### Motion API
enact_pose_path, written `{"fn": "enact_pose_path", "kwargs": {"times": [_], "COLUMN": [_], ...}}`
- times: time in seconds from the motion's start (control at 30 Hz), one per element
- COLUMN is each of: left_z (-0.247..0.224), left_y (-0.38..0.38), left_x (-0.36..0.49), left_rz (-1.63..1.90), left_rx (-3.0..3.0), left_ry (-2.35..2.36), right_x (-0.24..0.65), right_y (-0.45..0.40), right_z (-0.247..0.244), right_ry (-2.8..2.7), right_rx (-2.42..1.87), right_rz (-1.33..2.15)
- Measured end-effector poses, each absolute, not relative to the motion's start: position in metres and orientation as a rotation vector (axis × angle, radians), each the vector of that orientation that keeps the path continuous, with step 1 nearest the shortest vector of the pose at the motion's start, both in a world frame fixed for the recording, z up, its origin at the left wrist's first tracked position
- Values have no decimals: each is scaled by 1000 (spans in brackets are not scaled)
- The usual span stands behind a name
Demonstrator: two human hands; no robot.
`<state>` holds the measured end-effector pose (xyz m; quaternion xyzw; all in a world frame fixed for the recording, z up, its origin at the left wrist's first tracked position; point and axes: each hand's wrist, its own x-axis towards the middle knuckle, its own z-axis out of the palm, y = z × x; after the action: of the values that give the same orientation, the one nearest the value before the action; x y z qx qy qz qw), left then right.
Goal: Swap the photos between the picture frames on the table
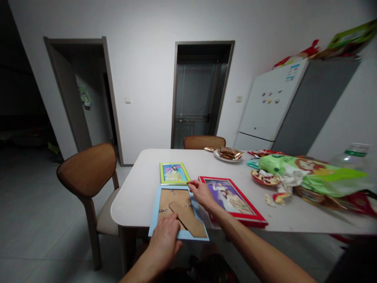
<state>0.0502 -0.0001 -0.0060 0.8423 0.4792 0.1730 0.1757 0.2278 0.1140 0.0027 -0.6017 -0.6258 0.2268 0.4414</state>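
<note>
A light-blue picture frame (pixel 154 214) lies face down at the table's near edge, its brown backing board with a stand leg and metal clips showing. My left hand (pixel 166 232) grips its near edge, fingers over the board and thumb below the edge. At the frame's far right corner is my right hand (pixel 202 193), its fingertips pinched together; what they hold, if anything, is hidden. Just beyond, a green picture frame (pixel 175 173) lies face up, its near right corner by those fingertips. A red picture frame (pixel 232 199) lies face up to the right, partly behind my right forearm.
On the white table (pixel 132 184), a plate (pixel 228 159) of gold packets stands at the back. Right of it lie a green bag (pixel 312 173), a cut fruit (pixel 265 179), peel and crumpled tissue (pixel 294 177). Wooden chairs stand at left (pixel 88 169) and far side (pixel 204 141).
</note>
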Motion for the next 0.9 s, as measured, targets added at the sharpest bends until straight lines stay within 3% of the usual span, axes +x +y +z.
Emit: {"fn": "enact_pose_path", "kwargs": {"times": [0.17,0.27,0.37,0.53,0.67,0.9], "left_z": [24,32,36,55,58,0], "left_y": [0,4,5,7,27,55], "left_x": [46,60,83,113,131,184], "left_rz": [1016,1330,1441,1504,1418,1062], "left_rx": [2047,1723,1397,1255,1233,1582], "left_ry": [1240,1077,917,681,673,946], "right_x": [234,213,191,218,302,404], "right_y": [66,39,24,32,51,68], "right_z": [0,-6,-8,6,25,20], "right_ry": [-1135,-946,-774,-746,-865,-1188], "right_rx": [-1253,-1189,-988,-900,-1384,-2001], "right_rz": [910,1337,1608,1193,833,435]}}
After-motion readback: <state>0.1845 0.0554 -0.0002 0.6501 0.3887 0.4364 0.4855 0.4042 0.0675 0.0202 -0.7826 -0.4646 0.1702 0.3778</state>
